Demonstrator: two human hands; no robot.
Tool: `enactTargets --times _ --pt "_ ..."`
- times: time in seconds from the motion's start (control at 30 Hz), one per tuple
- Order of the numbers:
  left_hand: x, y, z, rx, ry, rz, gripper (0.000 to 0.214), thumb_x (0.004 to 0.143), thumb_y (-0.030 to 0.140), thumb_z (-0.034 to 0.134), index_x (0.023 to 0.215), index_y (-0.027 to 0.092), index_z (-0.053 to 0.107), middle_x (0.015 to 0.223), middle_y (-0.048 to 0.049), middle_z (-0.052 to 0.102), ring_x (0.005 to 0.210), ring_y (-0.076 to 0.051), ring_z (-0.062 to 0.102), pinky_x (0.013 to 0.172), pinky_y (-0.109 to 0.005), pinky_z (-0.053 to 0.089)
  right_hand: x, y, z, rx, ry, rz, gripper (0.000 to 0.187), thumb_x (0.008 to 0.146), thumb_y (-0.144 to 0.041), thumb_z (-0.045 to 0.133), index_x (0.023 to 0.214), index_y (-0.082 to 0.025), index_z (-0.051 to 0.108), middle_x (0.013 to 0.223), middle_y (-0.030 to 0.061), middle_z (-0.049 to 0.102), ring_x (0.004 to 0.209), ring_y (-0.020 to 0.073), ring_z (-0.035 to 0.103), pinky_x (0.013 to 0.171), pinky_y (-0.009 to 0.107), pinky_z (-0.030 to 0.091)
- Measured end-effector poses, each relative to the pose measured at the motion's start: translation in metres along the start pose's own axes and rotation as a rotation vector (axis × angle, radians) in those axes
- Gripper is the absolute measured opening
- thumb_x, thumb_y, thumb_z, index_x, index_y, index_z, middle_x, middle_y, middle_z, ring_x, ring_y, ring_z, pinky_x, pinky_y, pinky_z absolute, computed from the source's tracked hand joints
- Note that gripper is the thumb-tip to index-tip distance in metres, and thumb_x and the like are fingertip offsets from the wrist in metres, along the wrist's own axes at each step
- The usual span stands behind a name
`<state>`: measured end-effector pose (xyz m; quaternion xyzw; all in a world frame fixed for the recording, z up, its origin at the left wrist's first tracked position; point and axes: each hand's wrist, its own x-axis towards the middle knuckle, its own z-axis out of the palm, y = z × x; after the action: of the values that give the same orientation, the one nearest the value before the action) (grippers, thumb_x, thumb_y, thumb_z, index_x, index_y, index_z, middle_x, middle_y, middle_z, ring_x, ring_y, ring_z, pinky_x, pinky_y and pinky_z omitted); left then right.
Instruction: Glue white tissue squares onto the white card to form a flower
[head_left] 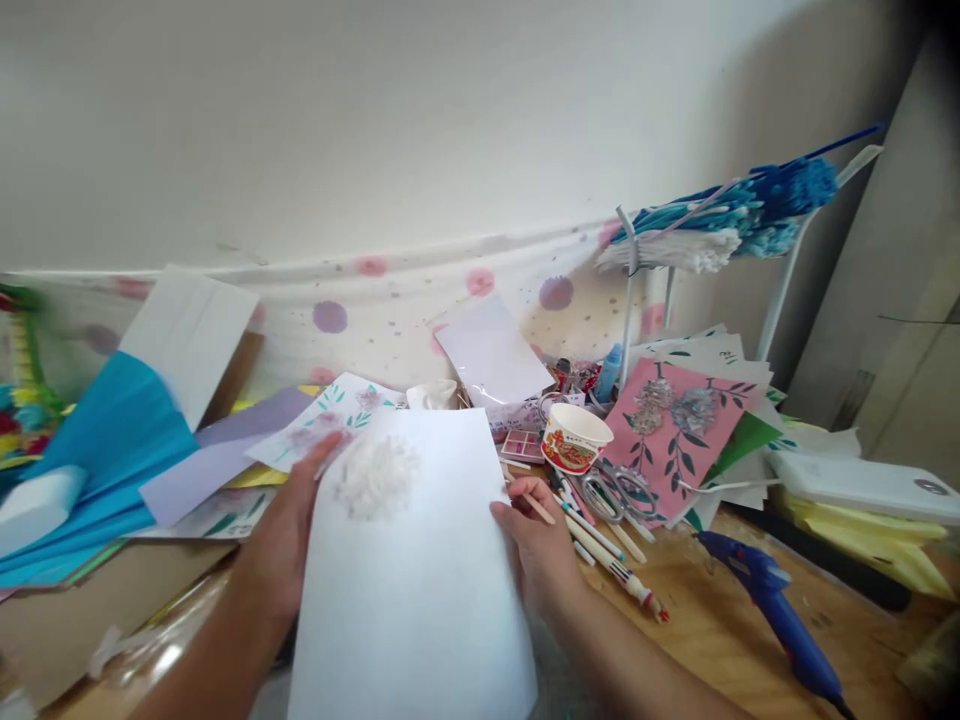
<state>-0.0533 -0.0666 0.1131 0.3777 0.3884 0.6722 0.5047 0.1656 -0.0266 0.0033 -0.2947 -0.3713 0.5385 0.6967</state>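
Left hand: at 9 o'clock of the white sheet (427,590), we see the left hand (289,520) bent round its edge, gripping rather than spread; the exact place of the thumb we cannot tell.
Right hand: at 3 o'clock, the right hand (543,552) is curled, its thumb laid on the sheet's edge, the paper pinched there.
Stick: a thin pale stick (538,508) lies across the right fingers; we cannot tell whether they clasp it.
White sheet: directly in front, between both hands, its lower end running to the picture's bottom edge.
Tuft: a fluffy whitish tuft (379,478) sits at 11 o'clock on the sheet, blurred.
Paper cup: at 2 o'clock of the sheet, the paper cup (576,440) bears red and yellow print; we find its characters too small to read.
Pink card: farther out at 2 o'clock, the pink card (637,425) carries two dark strokes like a capital I above silvery flowers and dark leaves.
Power bank: at 3 o'clock, well apart, the white power bank (855,482) has a dark oval mark, not legible.
Glue gun: also at 3 o'clock, the blue glue gun (772,600) lies on the wooden table (675,650); we read no label.
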Motion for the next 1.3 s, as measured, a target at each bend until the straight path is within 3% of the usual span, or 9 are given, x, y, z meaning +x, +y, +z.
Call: enactTargets --times 0.07,0.13,0.27,0.43,0.6,0.73,0.93,1.07,1.3 --pt "-0.01 -0.019 -0.01 -0.135 0.026 -0.138 0.048 0.085 0.047 0.063 0.128 0.026 0.058 0.107 -0.0041 0.075 0.085 -0.026 0.073 0.07 -0.032 0.062 -0.011 -0.011 -0.004 0.036 0.037 -0.014 0.035 0.06 -0.031 0.084 0.076 -0.023 0.054 0.073 -0.0056 0.062 0.067 0.0138 0.059 0.063 0.025 0.047" --pt "-0.018 -0.034 -0.022 -0.149 0.084 -0.276 0.053 0.084 0.034 0.066 0.135 0.026 0.055 0.103 -0.0044 0.077 0.087 -0.029 0.074 0.075 -0.037 0.063 -0.021 -0.018 -0.009 0.038 0.066 -0.028 0.033 0.06 -0.029 0.084 0.075 -0.023 0.055 0.072 -0.0053 0.061 0.066 0.0133 0.057 0.063 0.024 0.046" --pt "-0.022 -0.047 -0.031 -0.09 0.15 -0.357 0.059 0.081 0.014 0.067 0.138 0.025 0.054 0.101 -0.0042 0.078 0.092 -0.031 0.074 0.075 -0.036 0.063 -0.034 -0.029 -0.022 -0.031 0.068 -0.052 0.028 0.061 -0.027 0.084 0.079 -0.024 0.064 0.064 -0.0064 0.054 0.059 0.0106 0.05 0.057 0.02 0.041" --pt "-0.019 -0.042 -0.023 -0.103 0.216 -0.438 0.049 0.085 0.015 0.062 0.134 0.019 0.058 0.098 -0.0071 0.078 0.085 -0.03 0.075 0.066 -0.035 0.064 -0.021 -0.047 -0.028 -0.146 0.026 -0.116 0.035 0.058 -0.021 0.085 0.091 -0.028 0.075 0.061 -0.0064 0.052 0.056 0.0096 0.046 0.054 0.02 0.041" --pt "-0.026 -0.03 -0.008 -0.109 0.341 -0.503 0.033 0.081 0.007 0.061 0.11 0.019 0.071 0.074 -0.0033 0.078 0.062 -0.025 0.074 0.052 -0.03 0.061 0.001 -0.061 -0.022 -0.215 -0.022 -0.172 0.035 0.055 -0.018 0.084 0.087 -0.031 0.079 0.08 -0.0018 0.065 0.069 0.0126 0.056 0.063 0.023 0.047" --pt "-0.035 -0.028 0.0 -0.131 0.392 -0.534 0.029 0.076 0.007 0.064 0.1 0.02 0.074 0.068 -0.0013 0.076 0.059 -0.025 0.072 0.05 -0.03 0.06 0.005 -0.057 -0.023 -0.287 -0.065 -0.154 0.024 0.057 -0.019 0.083 0.078 -0.028 0.08 0.068 -0.0009 0.066 0.062 0.0125 0.056 0.057 0.023 0.046" --pt "-0.039 -0.044 -0.017 -0.186 0.287 -0.558 0.032 0.067 0.02 0.078 0.099 0.022 0.075 0.08 -0.0035 0.079 0.085 -0.034 0.074 0.066 -0.038 0.063 0.002 -0.055 -0.03 -0.396 -0.038 -0.199 0.005 0.061 -0.024 0.08 0.065 -0.024 0.077 0.063 0.0012 0.069 0.058 0.0135 0.057 0.054 0.024 0.046" --pt "-0.043 -0.049 -0.021 -0.228 0.242 -0.621 0.028 0.065 0.015 0.078 0.093 0.017 0.075 0.093 -0.0088 0.079 0.093 -0.037 0.073 0.078 -0.043 0.061 -0.002 -0.058 -0.031 -0.468 0.032 -0.279 0.009 0.066 -0.029 0.078 0.068 -0.021 0.074 0.064 0.0013 0.069 0.059 0.0145 0.057 0.055 0.025 0.047" --pt "-0.05 -0.056 -0.012 -0.268 0.115 -0.595 0.033 0.074 0.013 0.073 0.108 0.015 0.073 0.099 -0.0125 0.078 0.097 -0.037 0.071 0.086 -0.049 0.058 -0.007 -0.056 -0.034 -0.612 0.179 -0.383 0.016 0.073 -0.035 0.073 0.072 -0.02 0.066 0.061 0.0 0.065 0.054 0.0143 0.055 0.051 0.025 0.044"
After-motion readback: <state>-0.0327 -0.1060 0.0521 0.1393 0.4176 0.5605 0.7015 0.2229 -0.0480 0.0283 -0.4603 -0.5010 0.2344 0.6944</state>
